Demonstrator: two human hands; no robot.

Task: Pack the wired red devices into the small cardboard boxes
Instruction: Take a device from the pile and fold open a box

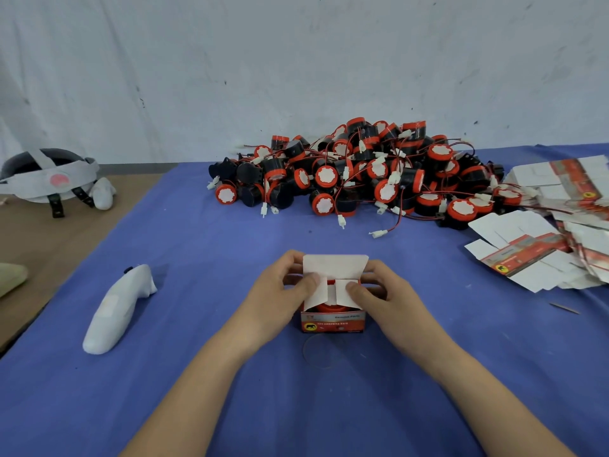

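Cardboard box (333, 321), red-labelled, red device (324, 307) inside | left hand (280, 301), right hand (392, 301): grips pinch white flaps

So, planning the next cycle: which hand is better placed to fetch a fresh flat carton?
The right hand, likely. The flat cartons lie on its side of the cloth; the left hand would have to cross the box both now hold.
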